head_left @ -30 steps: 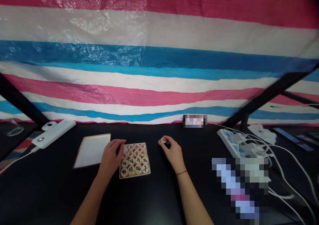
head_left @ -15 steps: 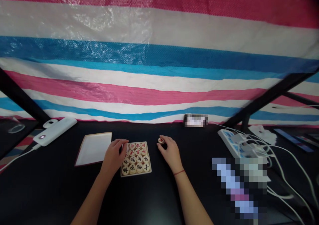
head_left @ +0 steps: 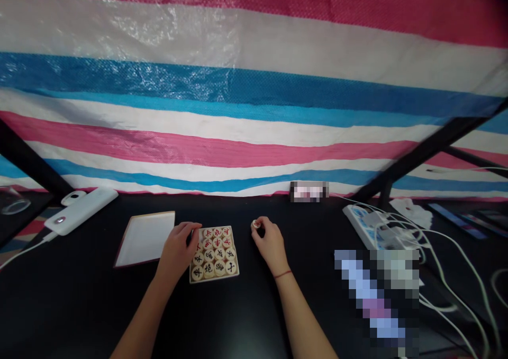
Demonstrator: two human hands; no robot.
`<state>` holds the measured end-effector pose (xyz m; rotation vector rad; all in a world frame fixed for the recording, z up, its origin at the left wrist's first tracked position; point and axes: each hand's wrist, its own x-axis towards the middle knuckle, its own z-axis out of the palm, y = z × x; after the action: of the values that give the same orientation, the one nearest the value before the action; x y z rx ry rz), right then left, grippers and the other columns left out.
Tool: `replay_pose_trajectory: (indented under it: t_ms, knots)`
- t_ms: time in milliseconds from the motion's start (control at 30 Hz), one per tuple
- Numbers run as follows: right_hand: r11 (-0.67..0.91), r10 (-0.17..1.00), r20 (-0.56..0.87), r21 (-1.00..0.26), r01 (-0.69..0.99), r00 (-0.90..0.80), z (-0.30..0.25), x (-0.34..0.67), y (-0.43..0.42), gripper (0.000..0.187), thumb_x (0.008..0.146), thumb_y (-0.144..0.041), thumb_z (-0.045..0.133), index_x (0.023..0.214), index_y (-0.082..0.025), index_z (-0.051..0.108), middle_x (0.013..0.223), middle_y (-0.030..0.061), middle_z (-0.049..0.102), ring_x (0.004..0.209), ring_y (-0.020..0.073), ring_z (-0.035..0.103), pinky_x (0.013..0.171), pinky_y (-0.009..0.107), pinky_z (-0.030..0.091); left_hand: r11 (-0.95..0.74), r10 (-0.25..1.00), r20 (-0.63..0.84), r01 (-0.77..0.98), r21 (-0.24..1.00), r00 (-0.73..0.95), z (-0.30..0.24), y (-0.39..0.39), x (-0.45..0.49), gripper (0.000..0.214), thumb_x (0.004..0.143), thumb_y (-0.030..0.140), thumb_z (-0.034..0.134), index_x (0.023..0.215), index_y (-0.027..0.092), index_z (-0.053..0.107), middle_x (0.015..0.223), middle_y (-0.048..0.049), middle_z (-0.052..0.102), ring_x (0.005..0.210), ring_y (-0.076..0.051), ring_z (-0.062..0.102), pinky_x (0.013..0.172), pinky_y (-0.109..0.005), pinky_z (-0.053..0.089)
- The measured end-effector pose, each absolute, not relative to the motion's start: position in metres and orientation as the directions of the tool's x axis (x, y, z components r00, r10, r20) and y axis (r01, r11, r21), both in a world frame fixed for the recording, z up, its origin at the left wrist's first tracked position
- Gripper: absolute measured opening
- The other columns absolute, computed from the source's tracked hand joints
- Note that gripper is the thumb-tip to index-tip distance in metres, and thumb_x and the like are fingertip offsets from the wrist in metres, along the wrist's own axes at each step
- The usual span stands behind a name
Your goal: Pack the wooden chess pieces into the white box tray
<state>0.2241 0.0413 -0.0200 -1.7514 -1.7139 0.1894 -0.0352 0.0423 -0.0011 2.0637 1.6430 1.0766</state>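
Observation:
A shallow open box (head_left: 214, 280) stands on the black table, filled with rows of round Chinese chess pieces (head_left: 219, 253). Red characters mark the far pieces, black ones the near pieces. My left hand (head_left: 180, 245) curls its finger and thumb around the box's far left corner, covering some pieces there. To the right of the box, my right hand (head_left: 272, 242) pinches a red-marked Chinese chess piece (head_left: 256, 224) between thumb and fingers, close to the tabletop. Whether that piece touches the table I cannot tell.
The box lid (head_left: 146, 237) lies with its white inside up, left of my left hand. A white device with a cable (head_left: 81, 211) is at the back left. Rightward are a power strip (head_left: 363, 226), tangled white cables (head_left: 440, 258) and a striped sheet (head_left: 254, 142) behind.
The whole view has shifted slightly, moving most things a little to the left. Both hands keep nearly the same pose, and the pinched piece stays in my right hand.

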Motion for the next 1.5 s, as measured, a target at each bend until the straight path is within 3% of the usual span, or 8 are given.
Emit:
replay_pose_trajectory:
  t_ms: [1500]
  knots:
    - [0.046,0.949,0.272,-0.613,0.789,0.157,-0.0197,0.2261,0.0431,0.005,0.081,-0.023,0.051,0.083,-0.022,0.055,0.082,0.0032,0.064,0.078,0.021,0.056,0.07,0.028,0.04,-0.33,0.916,0.393,0.716,0.615,0.085,-0.004,0.0433,-0.0357,0.025,0.087,0.031,0.044,0.092,0.022,0.066,0.093,-0.0056,0.07,0.088,-0.021,0.066,0.084,-0.035,0.053]
